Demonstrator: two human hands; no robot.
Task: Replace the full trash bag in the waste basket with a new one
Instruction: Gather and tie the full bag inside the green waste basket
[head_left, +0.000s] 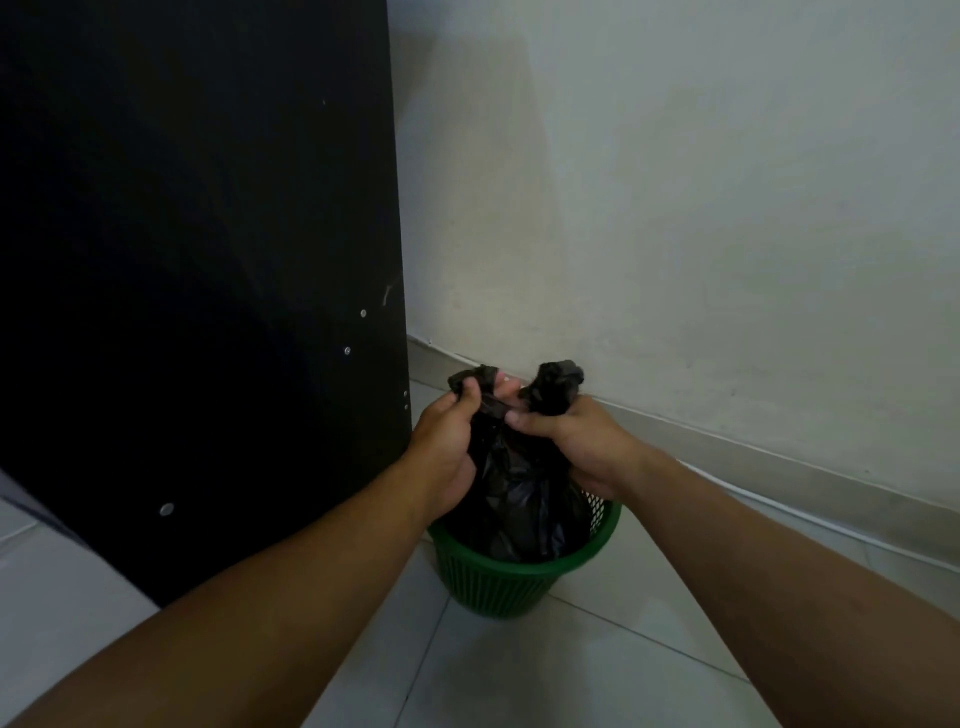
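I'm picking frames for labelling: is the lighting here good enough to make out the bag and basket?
Head view: dim and flat; the black trash bag shows little fold detail, the green basket reads clearly, both hands look sharp, and wide-angle bending curves the dark panel.

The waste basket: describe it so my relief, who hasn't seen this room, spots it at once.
Find the tall black panel near the pale wall. At its foot, on the white tiled floor, stands the waste basket. It is the only green thing, ribbed plastic, with a black trash bag inside.
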